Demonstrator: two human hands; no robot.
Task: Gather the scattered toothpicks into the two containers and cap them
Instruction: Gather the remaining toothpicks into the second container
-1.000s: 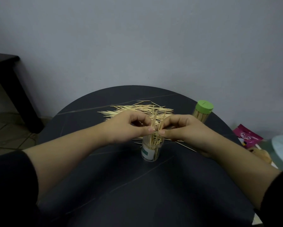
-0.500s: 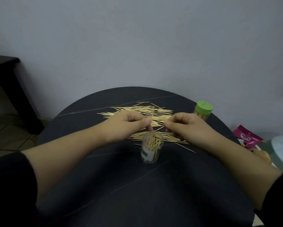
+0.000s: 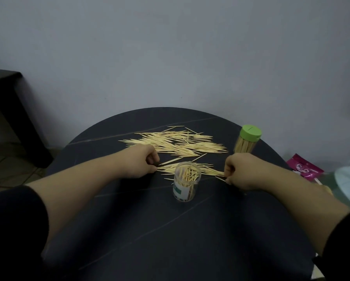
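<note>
Home: round dark table, tiled floor

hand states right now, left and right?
Left hand: curled, pinching left ends of the near toothpick bundle.
Right hand: curled, pinching its right ends.

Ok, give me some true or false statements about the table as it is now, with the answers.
1. The near container has no cap. True.
2. The far container has a red lid. False: its lid is green.
3. Loose toothpicks lie on the table. True.
4. Both hands hold the far container. False: the left hand and right hand flank the near container, at the ends of a small bunch of toothpicks.
5. The near container is empty. False: it holds toothpicks.
</note>
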